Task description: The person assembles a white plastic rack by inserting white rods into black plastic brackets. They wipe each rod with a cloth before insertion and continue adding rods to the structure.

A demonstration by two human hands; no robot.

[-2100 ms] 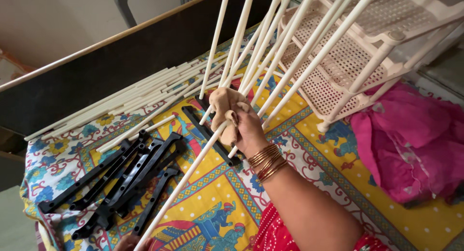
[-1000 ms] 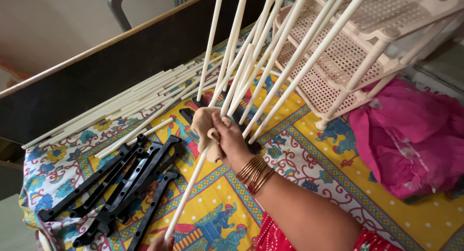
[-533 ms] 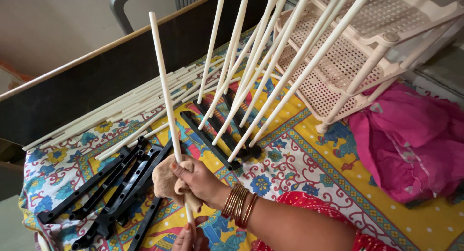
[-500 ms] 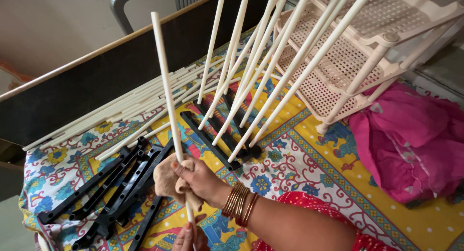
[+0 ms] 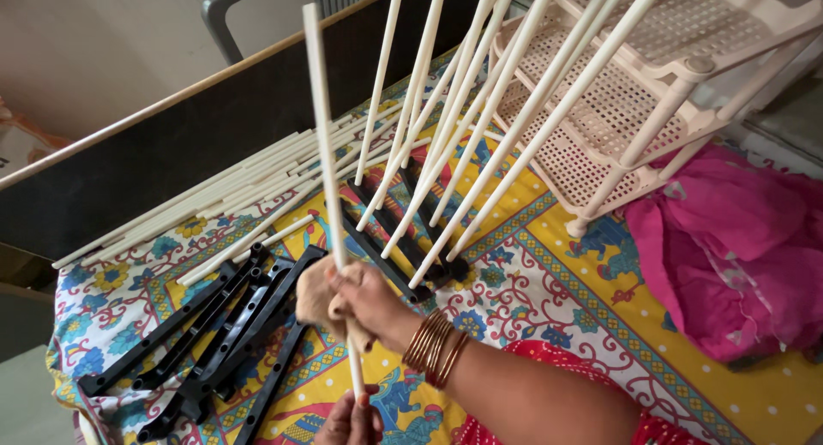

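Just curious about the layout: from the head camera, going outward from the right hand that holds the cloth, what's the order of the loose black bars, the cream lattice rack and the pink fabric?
From the right hand:
1. Loose black bars, just left.
2. Cream lattice rack, upper right.
3. Pink fabric, far right.

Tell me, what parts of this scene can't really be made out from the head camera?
- Left hand: cut off by the bottom edge; only its fingers at the white rod show.
- Beige cloth: mostly covered by the right hand, so its full shape is hidden.
- Leaning rods: tops run past the top edge.
- Cream rack: cropped at the top right.
- Black bars: overlapping, hard to count.
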